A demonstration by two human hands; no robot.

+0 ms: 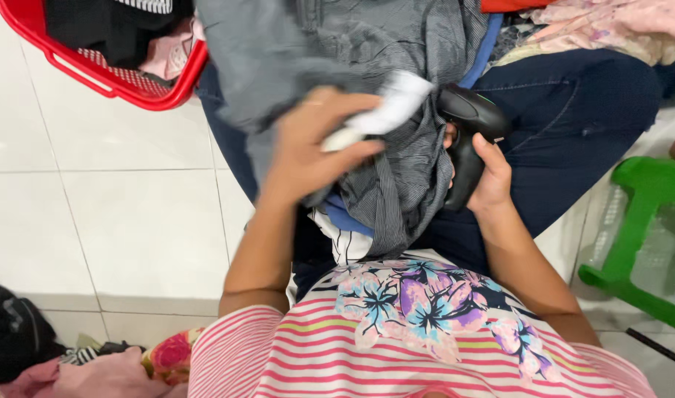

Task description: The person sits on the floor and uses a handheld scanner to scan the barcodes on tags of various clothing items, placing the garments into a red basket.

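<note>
My left hand [308,144] grips a grey striped garment [396,169] together with its white tag [392,110], holding the tag up over my lap. My right hand [490,177] is closed around the handle of a black handheld scanner [466,129], whose head points toward the tag from the right. The garment hangs down over my dark blue trousers [580,125]. Blue and white striped clothes [345,232] lie underneath it on my lap.
A red laundry basket [109,77] with dark and pink clothes stands at the upper left on the white tiled floor [124,191]. A green plastic stool [639,236] is at the right. Loose clothes [72,365] lie at the lower left, floral fabric [610,26] at the upper right.
</note>
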